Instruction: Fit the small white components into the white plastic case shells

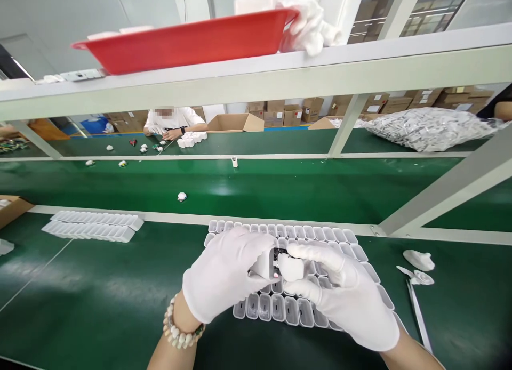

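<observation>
My left hand (228, 268), in a white glove, is closed around a small white plastic housing (262, 265), whose open end faces right. My right hand (344, 290), also gloved, pinches a white rounded part (291, 267) between thumb and fingers. A dark circuit board (279, 257) shows between this part and the housing's mouth; whether it is inside the housing I cannot tell. Under both hands, rows of open white plastic housings (291, 311) stand on the green bench, partly hidden by the gloves.
Stacked white housings (92, 226) lie at left. Tweezers (419, 316) and white scraps (418, 259) are at right. A green conveyor belt (280, 188) carries a few small parts. A red tray (192, 42) sits on the overhead shelf. Across the belt, a person (176, 123) works near a carton (232, 123).
</observation>
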The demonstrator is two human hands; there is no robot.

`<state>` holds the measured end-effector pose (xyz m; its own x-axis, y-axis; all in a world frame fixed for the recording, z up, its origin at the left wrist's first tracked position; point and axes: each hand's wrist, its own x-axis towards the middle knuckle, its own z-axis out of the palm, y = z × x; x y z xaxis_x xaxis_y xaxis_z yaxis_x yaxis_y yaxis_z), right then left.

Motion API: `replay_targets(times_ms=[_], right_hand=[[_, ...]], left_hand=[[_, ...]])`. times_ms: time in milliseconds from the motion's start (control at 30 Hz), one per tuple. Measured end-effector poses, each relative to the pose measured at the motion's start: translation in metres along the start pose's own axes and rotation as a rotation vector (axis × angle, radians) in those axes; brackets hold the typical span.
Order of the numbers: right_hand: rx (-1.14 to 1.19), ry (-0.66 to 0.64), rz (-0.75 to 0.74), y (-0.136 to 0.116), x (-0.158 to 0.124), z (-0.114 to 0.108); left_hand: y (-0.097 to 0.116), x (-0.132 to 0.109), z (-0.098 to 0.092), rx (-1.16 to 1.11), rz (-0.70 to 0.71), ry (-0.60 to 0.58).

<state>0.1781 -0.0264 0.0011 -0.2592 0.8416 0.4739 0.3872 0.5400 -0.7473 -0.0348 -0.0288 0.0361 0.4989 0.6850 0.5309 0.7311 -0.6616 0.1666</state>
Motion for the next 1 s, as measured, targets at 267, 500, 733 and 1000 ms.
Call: replay_targets(times_ms=[267,500,733,1000], right_hand=[[-0.025,-0.013,-0.036,-0.001,-0.002,0.005],[-0.032,-0.038,-0.002,-0.001,0.004,0.009],[0.056,0.072,0.167,0.003,0.002,0.015],[-0.04,0.096,-0.055,0.005,0.002,0.021]], left_hand=[[0.001,0.001,0.002,0.093,0.064,0.049],[0.003,0.005,0.005,0.076,0.039,0.03],[0.003,0.003,0.007,-0.003,-0.051,0.018],[0.008,0.002,0.014,0.001,-0.091,0.106]])
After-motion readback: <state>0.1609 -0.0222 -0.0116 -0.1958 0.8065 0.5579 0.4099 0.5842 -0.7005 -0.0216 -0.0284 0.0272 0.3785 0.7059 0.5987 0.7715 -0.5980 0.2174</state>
